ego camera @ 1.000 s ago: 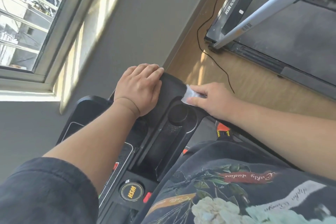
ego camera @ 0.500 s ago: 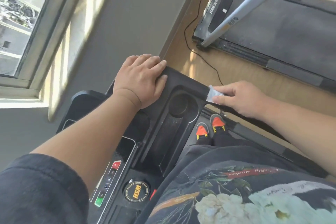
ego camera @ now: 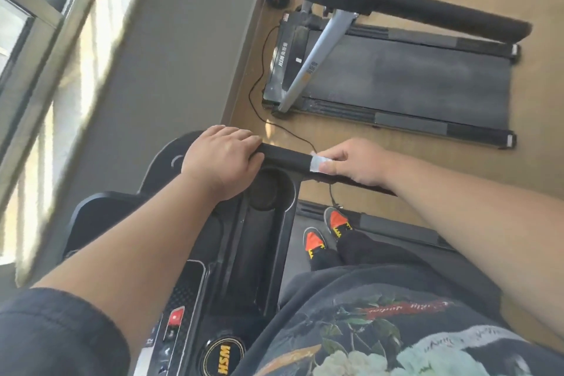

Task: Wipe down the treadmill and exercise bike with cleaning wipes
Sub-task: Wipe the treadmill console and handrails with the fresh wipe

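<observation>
The person stands at a black plastic treadmill console point(ego camera: 244, 253) bearing a round gold-lettered HSM badge point(ego camera: 222, 356); both orange-and-black shoes point(ego camera: 328, 232) rest on the grey running belt below. The left hand point(ego camera: 221, 162) lies palm-down on the console's upper corner, fingers pressed together and curled over the far edge onto the black padded handrail point(ego camera: 285, 157); the wrist sits just beside the round black cup holder point(ego camera: 270, 189). The right hand point(ego camera: 355, 163) holds a small white cleaning wipe point(ego camera: 316, 163) against the same handrail, a little apart from the left hand; thumb and fingers pinch the wipe round the bar, the thumb tip lying on the wipe's near face; the remaining fingers are curled behind the bar and only partly seen. A red button point(ego camera: 174, 317) shows on the control panel at lower left. On the wooden floor beyond stands a second black treadmill with a silver upright point(ego camera: 396, 82); a thin black power cord point(ego camera: 259, 82) runs from its front end across the floor toward the handrail. A sunlit window frame point(ego camera: 45, 55) occupies the grey wall at left.
</observation>
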